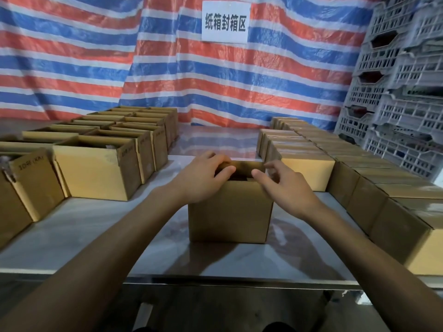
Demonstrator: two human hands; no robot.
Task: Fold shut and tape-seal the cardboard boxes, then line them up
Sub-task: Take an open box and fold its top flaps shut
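Cardboard box point(230, 212) stands upright on the table point(96, 236), midway between the left and right edges and a little back from the near edge. Its opening faces up. Its long axis runs left to right, parallel to the near edge, with one broad side turned toward the person. The top is not closed: the far flap point(247, 165) stands up behind a dark gap, and what lies inside cannot be made out.

The left hand point(203, 178) grips the box at its top left corner, fingers curled over the left end of the far flap and thumb lying across the opening. The right hand point(285, 188) is at the top right corner, fingers loosely bent and spread, thumb and forefinger reaching to the right end of the same flap. Whether it pinches the flap or only touches it cannot be told.

Open boxes point(96, 173) stand in rows along the left edge, running to the far left corner, tops open upward; their contents are mostly hidden. Closed boxes point(309, 171) are lined up in rows along the right edge, packed side by side, flaps flat.

Behind the far edge hangs a red, white and blue striped tarp point(72, 56) with a white sign point(225, 21). Grey plastic crates point(402, 92) are stacked past the far right corner.
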